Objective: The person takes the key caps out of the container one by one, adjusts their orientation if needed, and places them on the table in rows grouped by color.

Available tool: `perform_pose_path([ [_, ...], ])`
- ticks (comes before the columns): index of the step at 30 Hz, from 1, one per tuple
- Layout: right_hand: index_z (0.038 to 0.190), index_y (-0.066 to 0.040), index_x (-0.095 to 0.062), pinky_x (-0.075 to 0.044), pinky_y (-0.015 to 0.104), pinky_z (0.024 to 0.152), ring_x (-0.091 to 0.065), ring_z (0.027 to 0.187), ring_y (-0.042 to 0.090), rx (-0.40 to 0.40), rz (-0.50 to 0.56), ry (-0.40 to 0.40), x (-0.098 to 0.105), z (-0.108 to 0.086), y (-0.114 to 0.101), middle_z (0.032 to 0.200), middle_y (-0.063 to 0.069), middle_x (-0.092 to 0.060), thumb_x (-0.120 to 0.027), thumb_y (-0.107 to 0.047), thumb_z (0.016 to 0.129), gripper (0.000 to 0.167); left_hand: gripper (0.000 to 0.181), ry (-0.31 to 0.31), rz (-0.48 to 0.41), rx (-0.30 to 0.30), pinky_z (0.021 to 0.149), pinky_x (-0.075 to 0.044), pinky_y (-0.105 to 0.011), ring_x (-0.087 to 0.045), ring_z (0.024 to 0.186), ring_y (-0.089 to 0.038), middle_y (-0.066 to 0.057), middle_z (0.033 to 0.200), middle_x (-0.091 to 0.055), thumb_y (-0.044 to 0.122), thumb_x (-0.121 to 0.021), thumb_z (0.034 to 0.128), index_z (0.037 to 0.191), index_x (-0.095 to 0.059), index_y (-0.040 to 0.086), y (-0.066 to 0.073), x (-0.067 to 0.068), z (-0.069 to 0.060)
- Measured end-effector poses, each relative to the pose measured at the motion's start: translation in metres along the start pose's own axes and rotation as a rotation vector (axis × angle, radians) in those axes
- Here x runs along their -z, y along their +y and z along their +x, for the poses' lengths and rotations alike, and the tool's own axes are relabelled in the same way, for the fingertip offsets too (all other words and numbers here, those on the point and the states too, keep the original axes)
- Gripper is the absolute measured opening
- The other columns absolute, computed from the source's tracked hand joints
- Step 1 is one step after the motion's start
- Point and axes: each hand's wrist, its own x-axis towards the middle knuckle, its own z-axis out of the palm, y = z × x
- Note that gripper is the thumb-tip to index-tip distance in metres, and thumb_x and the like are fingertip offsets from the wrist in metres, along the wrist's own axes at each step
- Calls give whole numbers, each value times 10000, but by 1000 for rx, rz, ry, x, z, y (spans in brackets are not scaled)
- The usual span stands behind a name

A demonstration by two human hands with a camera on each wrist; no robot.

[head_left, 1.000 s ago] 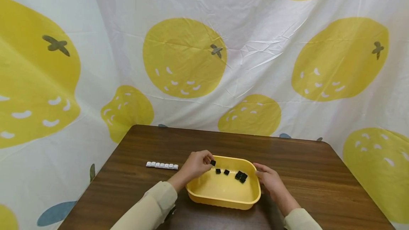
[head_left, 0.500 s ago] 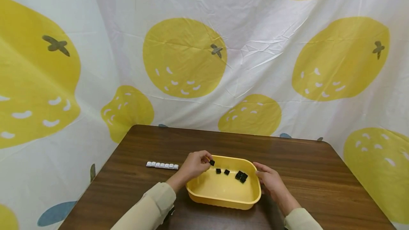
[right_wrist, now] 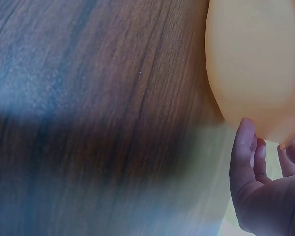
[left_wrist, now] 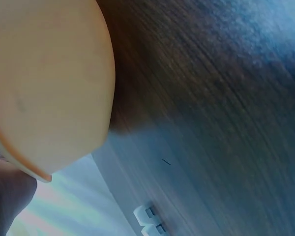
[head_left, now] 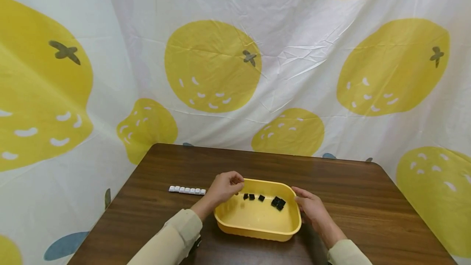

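Note:
A yellow plastic tray [head_left: 257, 232] stands on the table before me. Inside, a cluster of black keycaps [head_left: 278, 203] lies near the right end. To its left is a loose line of single black keycaps [head_left: 252, 196], the leftmost keycap [head_left: 245, 196] just beyond my left fingertips. My left hand [head_left: 224, 186] hovers over the tray's far left corner with loosely bent fingers and nothing visible in them. With its fingers against the outer wall and its thumb at the rim, my right hand [right_wrist: 265, 191] holds the right end of the tray [right_wrist: 255, 59].
White keycaps [head_left: 187, 190] form a straight row on the brown wooden table [head_left: 353, 199], left of the tray; two white keycaps [left_wrist: 155, 228] show at the bottom of the left wrist view. A lemon-print curtain [head_left: 294, 77] hangs behind the table.
My left fingers have let go of a black keycap, which has dropped into the tray at the left end of the line. The right hand and tray have stayed put.

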Motion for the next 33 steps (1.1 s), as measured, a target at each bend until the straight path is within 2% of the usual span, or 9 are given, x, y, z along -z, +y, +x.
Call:
perform_pose_path([
  [3,1443,11,-467,-423,319,503,-624,791,239,2,7,-2,0,0,0,1255,246,-598,-478,-102,1011,447,95,-9,31,6,585,-505,-263,-605,650,-109,-6,841,-661,90,-681,918,978,-705,19,-1,0,0],
  [6,1441,15,-468,-419,317,498,-627,791,239,4,6,-2,0,0,0,1262,249,-594,-476,-98,1011,444,82,-50,120,-12,611,-495,-263,-584,688,-105,13,828,-654,80,-692,910,966,-715,25,0,-1,2],
  [10,1439,7,-475,-425,322,503,-629,803,244,2,-2,7,0,0,0,1265,246,-593,-472,-99,1014,439,120,-164,295,-61,666,-482,-261,-566,723,-102,15,811,-667,90,-730,878,972,-740,17,2,-6,6],
  [12,1437,7,-478,-465,337,524,-647,837,247,2,0,12,0,-1,0,1266,256,-592,-474,-99,1012,438,145,-226,377,-74,672,-478,-244,-564,712,-91,15,799,-671,106,-757,849,966,-752,20,3,-10,7],
  [16,1425,8,-493,-499,359,550,-661,857,247,13,-29,30,-2,-2,-1,1254,266,-594,-482,-97,1003,435,183,-303,481,-63,639,-454,-223,-528,675,-76,29,761,-628,138,-814,791,932,-746,42,7,-18,4],
  [22,1422,2,-502,-456,335,532,-647,818,240,27,-76,42,-3,-3,-3,1295,270,-561,-473,-94,1003,431,235,-295,537,-32,610,-423,-240,-485,633,-88,51,707,-543,179,-856,762,872,-670,87,9,-25,-1],
  [28,1416,7,-506,-451,339,521,-634,786,235,29,-75,49,-3,-3,-3,1258,261,-579,-479,-93,1003,427,183,-286,630,-7,646,-441,-249,-512,675,-75,86,742,-584,220,-836,766,856,-698,142,2,-33,-1],
  [31,1414,6,-509,-452,343,520,-624,772,234,30,-74,49,-3,-3,-2,1237,254,-588,-478,-94,1003,425,142,-287,637,-36,659,-450,-242,-523,698,-69,88,767,-603,186,-802,778,879,-712,141,0,-34,-2],
  [33,1412,5,-512,-448,341,517,-620,762,232,31,-72,50,-3,-2,-1,1227,249,-593,-477,-91,1001,424,131,-282,603,-56,669,-455,-238,-523,704,-71,77,779,-608,151,-779,791,899,-710,125,0,-34,-1],
])
